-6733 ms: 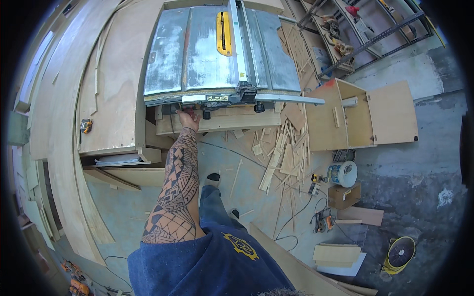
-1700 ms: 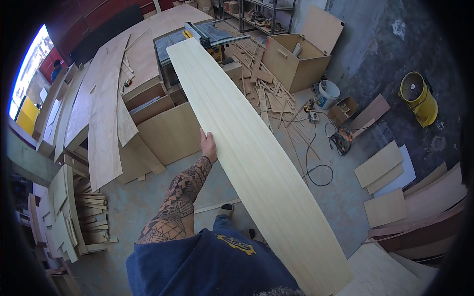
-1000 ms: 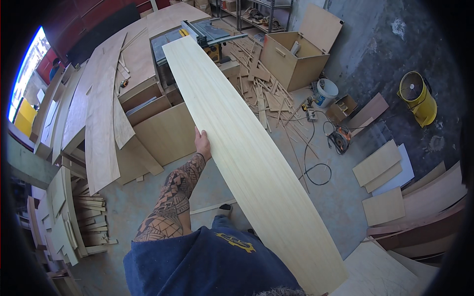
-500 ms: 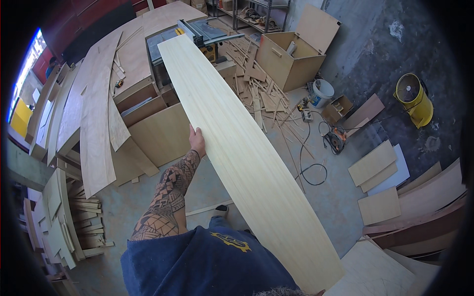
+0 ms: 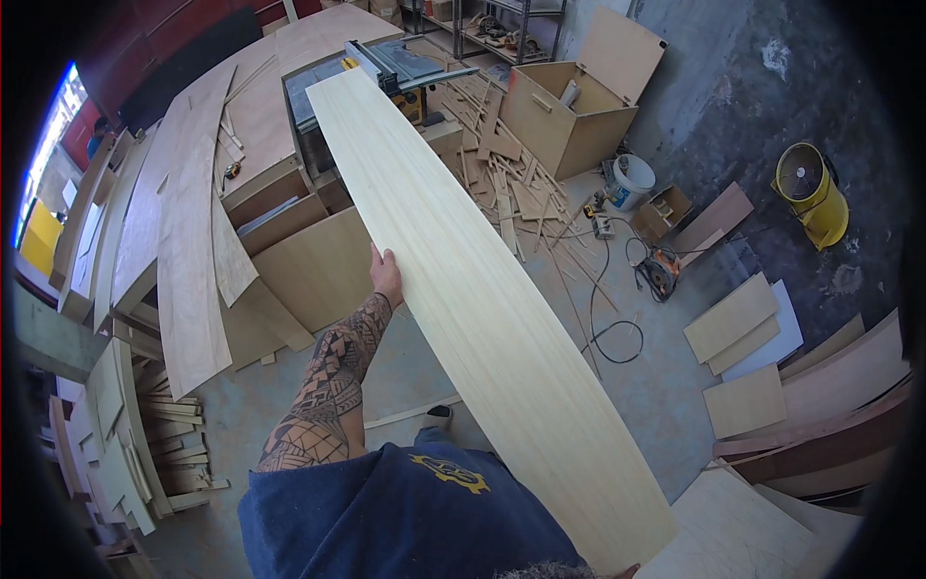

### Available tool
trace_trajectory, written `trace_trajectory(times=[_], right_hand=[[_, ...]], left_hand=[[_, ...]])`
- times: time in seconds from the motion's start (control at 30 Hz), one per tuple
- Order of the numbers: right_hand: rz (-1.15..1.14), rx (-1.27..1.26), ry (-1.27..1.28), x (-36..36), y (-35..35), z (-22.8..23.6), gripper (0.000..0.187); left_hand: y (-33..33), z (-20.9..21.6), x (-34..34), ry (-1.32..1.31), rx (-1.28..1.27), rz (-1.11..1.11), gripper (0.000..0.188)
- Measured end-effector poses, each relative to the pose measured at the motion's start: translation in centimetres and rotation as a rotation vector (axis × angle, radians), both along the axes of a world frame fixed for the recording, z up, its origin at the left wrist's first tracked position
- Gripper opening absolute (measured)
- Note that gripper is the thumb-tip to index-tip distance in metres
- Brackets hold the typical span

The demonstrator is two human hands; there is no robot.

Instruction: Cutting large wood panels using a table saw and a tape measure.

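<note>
Grey floor (image 5: 251,405) spread beneath everything, and one plywood tabletop (image 5: 328,29) stretched across the far left side. One long, pale board (image 5: 482,289) slanted from the tabletop's near right corner down to the person's right side. It lay to the right of the left hand (image 5: 386,277), which pinched its left edge about midway along, thumb uppermost. Only a sliver of the right hand (image 5: 629,571) showed, at the board's near end, up and left of which the board extended; I could not tell how its fingers stood. The board's far end overlapped one table saw (image 5: 415,63) in the view, and whether the two touched was unclear. Right of the saw stood one wooden box (image 5: 540,125) with its one lid (image 5: 617,56) swung up. Between saw and box lay a heap of wood offcuts (image 5: 511,183), too tangled to count. Farther right were three tan panels (image 5: 730,311) and one white sheet (image 5: 786,333) partly under them. One yellow drum-shaped fan (image 5: 820,207) stood beyond these. Nearer the box were one white bucket (image 5: 635,176), one open carton (image 5: 661,212), one orange power tool (image 5: 664,268) and one yellow-and-black drill (image 5: 593,205). Smallest was one yellow-and-black tool (image 5: 231,171) on the tabletop.
</note>
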State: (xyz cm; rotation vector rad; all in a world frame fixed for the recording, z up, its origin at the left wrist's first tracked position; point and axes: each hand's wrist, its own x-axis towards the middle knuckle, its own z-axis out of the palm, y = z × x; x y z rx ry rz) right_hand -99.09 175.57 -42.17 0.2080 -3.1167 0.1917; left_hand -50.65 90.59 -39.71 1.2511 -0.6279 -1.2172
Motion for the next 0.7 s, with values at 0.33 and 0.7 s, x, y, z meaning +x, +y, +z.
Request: trace_trajectory(times=[0.33,0.7], right_hand=[[-0.041,-0.067,-0.099,0.3,-2.3,0.6,0.09],[-0.078,-0.123,-0.169,-1.9,-5.0,2.2,0.091]], left_hand=[[-2.7,-1.7,2.0,0.018,-0.029,0.004,0.065],[-5.3,-1.0,2.9,-0.133,-0.031,0.051,0.062]])
